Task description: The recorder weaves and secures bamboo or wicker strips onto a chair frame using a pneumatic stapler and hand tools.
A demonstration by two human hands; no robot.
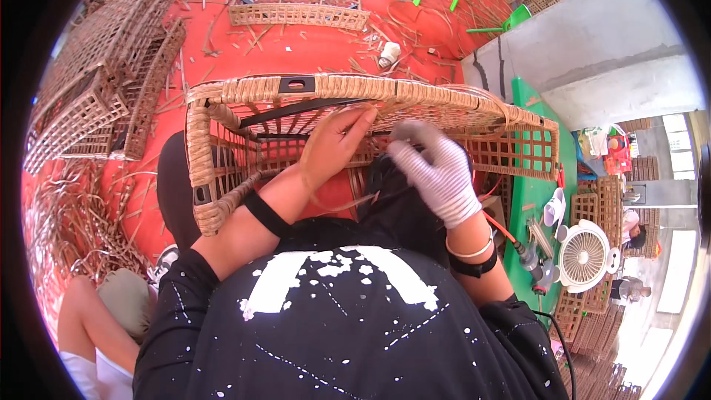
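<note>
A tan woven basket frame (348, 87) with a strip-wrapped rim stands over my lap, its open side toward me. Inside it, my left hand (337, 144) is bare, with its fingers pinched together near the rim's inner side. A thin rattan strip (363, 200) loops from that hand past the wrist; the exact grip is partly hidden by the fingers. My right hand (438, 174), in a striped white glove, hovers just right of the left hand. Its thumb stands apart from its slightly blurred fingers, and nothing shows between them.
Woven frames are stacked at the left (111, 81); another panel (296, 15) lies on the red floor among strip scraps. On the right, a green table (526, 215) carries a corded power tool (537, 267) beside a white fan (585, 255). A person's bent knee (81, 311) is lower left.
</note>
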